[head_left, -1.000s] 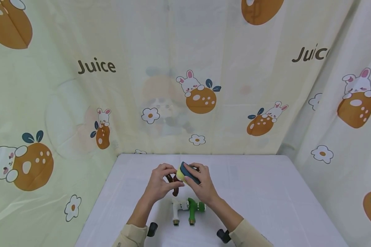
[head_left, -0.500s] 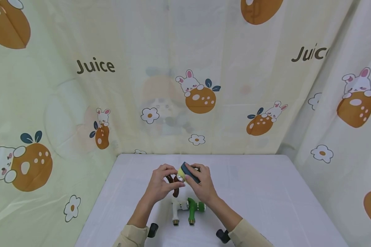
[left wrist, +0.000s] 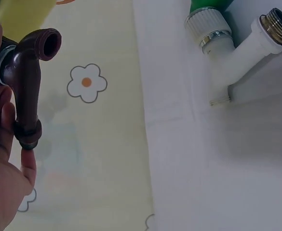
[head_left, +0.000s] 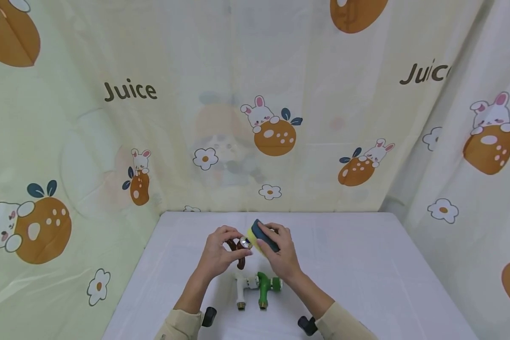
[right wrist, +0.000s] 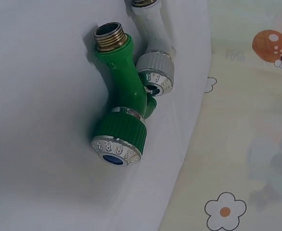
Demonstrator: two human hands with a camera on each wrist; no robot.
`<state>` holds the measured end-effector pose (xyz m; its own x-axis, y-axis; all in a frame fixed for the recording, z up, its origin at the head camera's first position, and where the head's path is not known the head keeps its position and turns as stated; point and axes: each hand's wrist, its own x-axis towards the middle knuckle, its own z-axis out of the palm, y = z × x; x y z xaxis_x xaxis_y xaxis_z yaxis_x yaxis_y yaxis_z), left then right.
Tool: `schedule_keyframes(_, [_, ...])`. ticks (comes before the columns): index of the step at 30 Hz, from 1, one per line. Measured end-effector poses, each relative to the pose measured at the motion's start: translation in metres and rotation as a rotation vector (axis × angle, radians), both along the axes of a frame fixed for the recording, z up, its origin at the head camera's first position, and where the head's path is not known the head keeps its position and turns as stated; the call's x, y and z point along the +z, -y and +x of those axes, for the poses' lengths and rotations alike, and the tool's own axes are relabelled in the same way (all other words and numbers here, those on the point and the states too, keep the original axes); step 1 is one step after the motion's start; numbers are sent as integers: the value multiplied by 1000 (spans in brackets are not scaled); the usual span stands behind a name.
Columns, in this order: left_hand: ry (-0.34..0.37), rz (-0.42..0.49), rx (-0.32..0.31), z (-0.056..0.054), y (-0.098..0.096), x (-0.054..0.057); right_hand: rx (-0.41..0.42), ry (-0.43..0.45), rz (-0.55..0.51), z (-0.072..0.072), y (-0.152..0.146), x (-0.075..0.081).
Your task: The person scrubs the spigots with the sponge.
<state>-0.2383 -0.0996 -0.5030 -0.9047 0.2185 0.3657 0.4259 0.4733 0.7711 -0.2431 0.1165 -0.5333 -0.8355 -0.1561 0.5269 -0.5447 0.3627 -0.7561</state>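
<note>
My left hand (head_left: 218,253) grips a brown tap (left wrist: 26,79) above the table, its thumb and fingers round the knob end. The silver face (head_left: 245,242) of that knob points toward my right hand (head_left: 284,255). Between thumb and fingers, my right hand holds a sponge (head_left: 265,236), yellow on one side and dark blue on the other. The yellow side faces the knob, very close to it; whether they touch I cannot tell. The right wrist view catches only slivers of the hand at its right edge.
Nearer me on the white table (head_left: 344,274), a white tap (head_left: 241,290) and a green tap (head_left: 263,289) lie side by side, the white tap's knob against the green one. A printed curtain (head_left: 314,184) hangs behind the table and along both sides.
The right hand has drawn the sponge slightly right and up. The knob's silver face, covered by the sponge at first, now shows. The left hand holds the brown tap almost still.
</note>
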Motion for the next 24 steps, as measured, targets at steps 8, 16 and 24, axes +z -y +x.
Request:
schedule_keyframes(8, [-7, 14, -23, 0, -2, 3, 98, -57, 25, 0, -1, 1])
schedule_keyframes(16, [3, 27, -19, 2, -3, 3, 43, -57, 72, -2, 0, 3])
schedule_keyframes(24, [2, 78, -30, 2, -2, 6, -70, -6, 46, -7, -1, 0])
